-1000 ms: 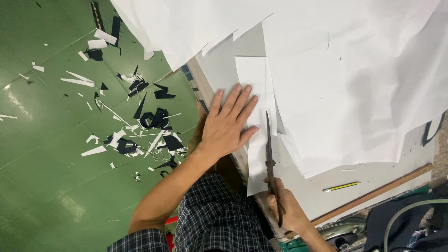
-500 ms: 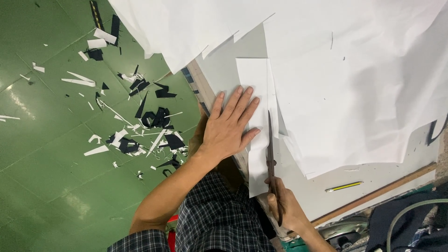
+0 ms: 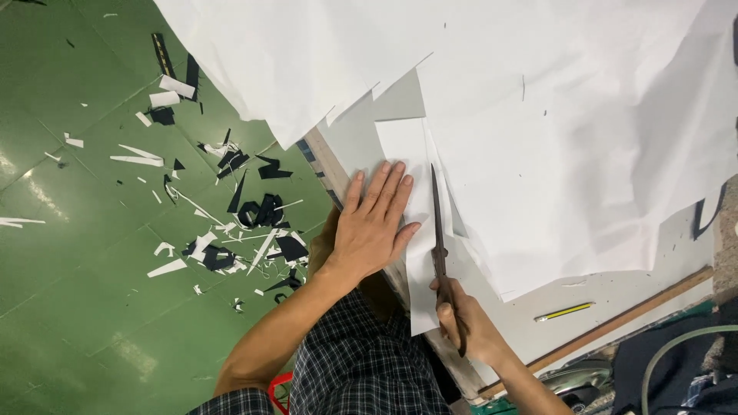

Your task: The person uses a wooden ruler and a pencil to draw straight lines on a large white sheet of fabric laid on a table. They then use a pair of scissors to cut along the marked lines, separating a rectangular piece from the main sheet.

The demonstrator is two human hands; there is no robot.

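My left hand [image 3: 373,227] lies flat, fingers spread, on a narrow strip of white paper [image 3: 407,154] at the table's edge. My right hand [image 3: 469,327] grips the handles of long dark scissors [image 3: 438,230], whose blades point away from me along the strip, just right of my left fingers. The blades look nearly shut, lying in the cut between the strip and the large white sheets [image 3: 553,131] that cover the table.
A yellow pencil [image 3: 563,311] lies on the grey table near its wooden edge [image 3: 615,327]. Black and white offcuts [image 3: 254,223] litter the green floor at left. A dark bag and a hose sit at the lower right [image 3: 676,361].
The scissors have crept slightly forward along the paper strip. My left hand has stayed pressed flat on the paper.
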